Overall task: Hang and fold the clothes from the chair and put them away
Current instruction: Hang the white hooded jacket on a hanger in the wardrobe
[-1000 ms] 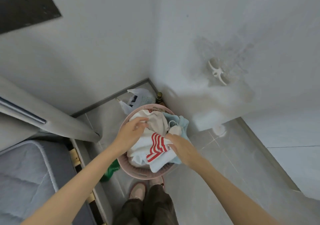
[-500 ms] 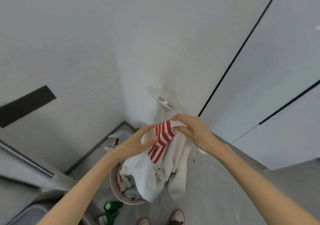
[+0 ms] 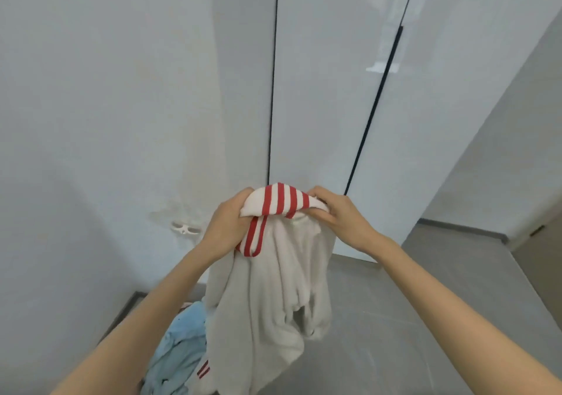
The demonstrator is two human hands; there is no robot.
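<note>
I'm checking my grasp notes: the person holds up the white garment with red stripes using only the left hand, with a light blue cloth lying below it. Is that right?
Not quite. The head view shows both hands gripping it: the left hand and the right hand each hold the top of the white garment with red stripes. The light blue cloth does lie below it.

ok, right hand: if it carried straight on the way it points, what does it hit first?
Right hand points left along the red-striped white garment it grips; next, probably the left hand gripping the same band. Depth unclear.
</note>
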